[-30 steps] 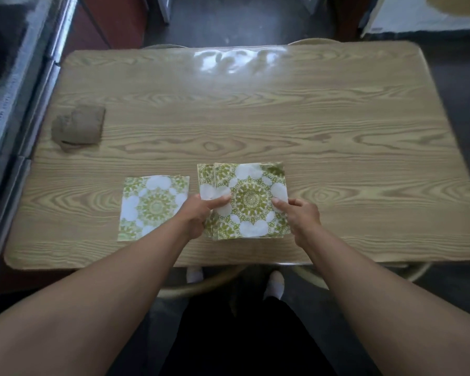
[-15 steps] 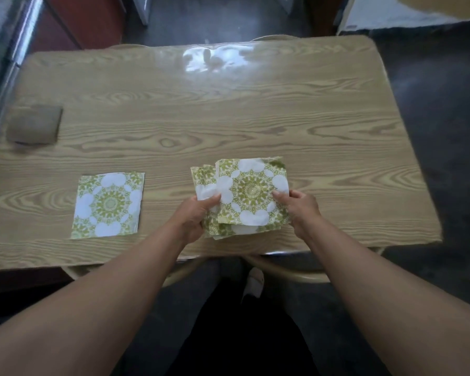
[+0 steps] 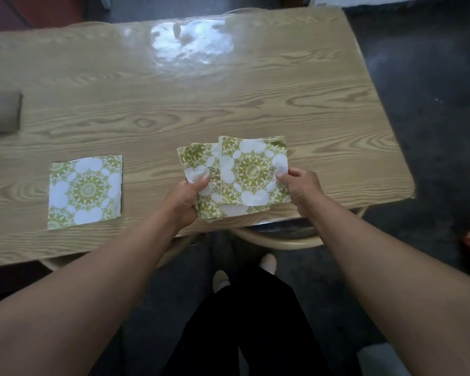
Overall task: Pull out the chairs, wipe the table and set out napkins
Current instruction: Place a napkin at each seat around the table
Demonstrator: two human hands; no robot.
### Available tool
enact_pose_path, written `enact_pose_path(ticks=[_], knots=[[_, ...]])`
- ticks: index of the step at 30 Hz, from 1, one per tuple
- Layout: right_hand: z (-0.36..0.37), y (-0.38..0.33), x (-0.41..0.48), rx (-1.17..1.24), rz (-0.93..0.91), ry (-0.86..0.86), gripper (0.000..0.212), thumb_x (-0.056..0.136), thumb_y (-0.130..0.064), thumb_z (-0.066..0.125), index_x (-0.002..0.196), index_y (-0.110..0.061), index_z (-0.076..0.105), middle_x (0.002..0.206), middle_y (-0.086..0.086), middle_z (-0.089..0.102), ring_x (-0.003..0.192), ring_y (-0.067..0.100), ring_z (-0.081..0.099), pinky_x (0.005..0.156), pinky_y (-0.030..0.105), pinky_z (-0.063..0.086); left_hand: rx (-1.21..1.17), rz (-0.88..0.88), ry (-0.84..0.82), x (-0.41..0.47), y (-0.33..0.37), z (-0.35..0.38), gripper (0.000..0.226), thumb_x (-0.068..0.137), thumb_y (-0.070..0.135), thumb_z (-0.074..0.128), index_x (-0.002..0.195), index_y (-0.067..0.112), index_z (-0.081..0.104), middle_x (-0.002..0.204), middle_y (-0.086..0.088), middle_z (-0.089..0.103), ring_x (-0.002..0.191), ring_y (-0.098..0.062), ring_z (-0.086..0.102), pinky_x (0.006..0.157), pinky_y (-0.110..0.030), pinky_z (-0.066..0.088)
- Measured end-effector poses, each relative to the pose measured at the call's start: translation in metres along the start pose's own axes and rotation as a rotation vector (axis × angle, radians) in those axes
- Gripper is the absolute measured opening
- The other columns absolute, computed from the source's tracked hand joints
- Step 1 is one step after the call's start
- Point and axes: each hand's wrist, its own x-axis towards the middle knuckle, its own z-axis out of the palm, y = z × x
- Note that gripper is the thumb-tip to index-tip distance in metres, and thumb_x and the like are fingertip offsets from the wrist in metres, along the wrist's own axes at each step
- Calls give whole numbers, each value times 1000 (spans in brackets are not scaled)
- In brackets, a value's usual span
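Top napkin (image 3: pixel 253 172) half off stack (image 3: pixel 200 158), right of laid napkin (image 3: pixel 86 191).
I see left hand (image 3: pixel 183 203) pinching stack, right hand (image 3: pixel 303 187) pinching top napkin's edge; next spot likely farther right, right hand nearer.

Your 2 forearms: bare along whole visible length, from frame edge to wrist. Your left hand (image 3: pixel 183 200) and right hand (image 3: pixel 303 188): bare as well. Your legs: black trousers (image 3: pixel 255 335), plain, loose, fabric detail lost in dark; split between 2 legs shows low in view. Your feet: pale footwear, left toe (image 3: pixel 219 279), right toe (image 3: pixel 268 263), only rounded ends showing beyond trousers; socks or slippers, cannot tell.
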Motion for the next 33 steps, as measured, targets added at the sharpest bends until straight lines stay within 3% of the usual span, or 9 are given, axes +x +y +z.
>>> enact_pose_path(ticks=[3,5,9,11,15,18,21,26,33], knots=[[-7,5,-2,16,19,-38,35,91,-9,66,125,-5,62,117,9,69,104,23,65,94,35,51,12,-12,-27,-2,-2,0,29,94,18,58,121,6,60,100,-11,76,87,-27,74,62,-37,59],[-9,6,-1,26,25,-72,35,91,-8,65,125,-4,62,118,10,69,107,24,65,100,38,49,13,-26,-24,-2,-3,2,31,93,18,60,122,7,60,102,-11,75,88,-26,74,63,-37,59],[-15,3,6,24,23,-58,37,89,-8,67,126,-8,61,111,3,69,80,7,63,69,22,47,8,-24,38,4,-2,5,27,94,18,58,119,8,60,103,-11,74,83,-25,74,60,-37,60],[-23,5,11,-41,35,-25,43,85,-4,71,127,-9,59,109,4,67,76,6,62,61,20,44,-16,-28,109,6,-4,5,23,94,16,58,116,10,60,102,-11,72,77,-25,75,54,-37,59],[-36,15,24,-128,52,23,52,79,8,72,127,-10,60,121,12,65,103,22,65,76,29,54,20,-29,237,7,-13,7,31,87,3,65,118,5,59,104,-16,71,74,-29,74,50,-40,57],[-44,22,29,-209,4,70,44,81,7,71,119,-13,65,119,11,67,107,21,65,89,34,55,44,-13,353,7,-19,11,39,86,1,67,123,4,56,108,-15,70,82,-31,71,50,-40,57],[-54,26,33,-299,-52,134,39,81,4,70,115,-17,68,106,5,67,94,16,64,80,26,51,24,22,415,6,-19,14,41,85,5,69,124,6,55,109,-14,69,86,-32,71,59,-44,59],[-71,30,40,-364,-97,213,36,83,2,67,111,-20,68,92,-1,67,83,14,64,72,26,52,-126,59,388,4,-19,22,38,88,6,65,126,7,56,114,-16,69,95,-34,70,75,-54,57],[-90,38,53,-178,-76,347,29,82,4,67,103,-16,67,94,-1,67,75,5,61,59,12,43,-282,58,341,5,-29,52,38,92,5,59,130,8,55,119,-15,67,102,-34,67,71,-51,55]])
